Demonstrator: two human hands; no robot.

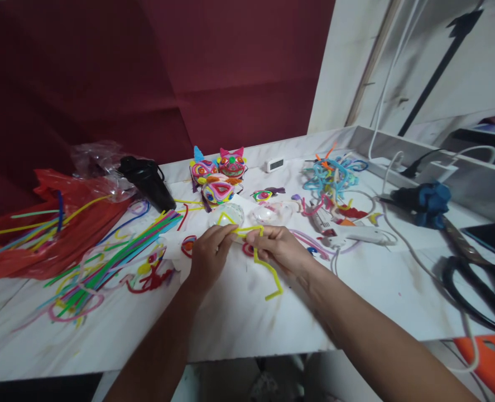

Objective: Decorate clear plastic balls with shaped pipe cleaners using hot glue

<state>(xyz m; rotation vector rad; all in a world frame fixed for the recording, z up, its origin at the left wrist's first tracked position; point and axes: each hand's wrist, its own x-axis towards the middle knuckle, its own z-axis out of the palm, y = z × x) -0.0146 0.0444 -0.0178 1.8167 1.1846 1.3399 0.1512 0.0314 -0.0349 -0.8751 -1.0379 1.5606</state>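
A yellow pipe cleaner [269, 267], bent into several angled segments, stretches between my two hands over the table. My left hand [212, 248] pinches it near one end, where a short bent tip sticks up past the fingers. Thumb and fingers of my right hand [278, 245] grip it farther along, and its loose zigzag end hangs toward me. Just behind the hands is a clear domed plastic piece [229, 214]. A red coil [248, 249] shows partly behind the fingers, and another red-rimmed coil [188, 245] lies left of my left hand.
Several colourful animal-face figures [220, 187] stand at the back. A pipe cleaner bundle [105, 268], a red bag [54, 229] and a black bottle [147, 180] are left. To the right are a blue tangle [331, 176], a white glue gun [347, 231] with a cable, and large scissors [481, 279].
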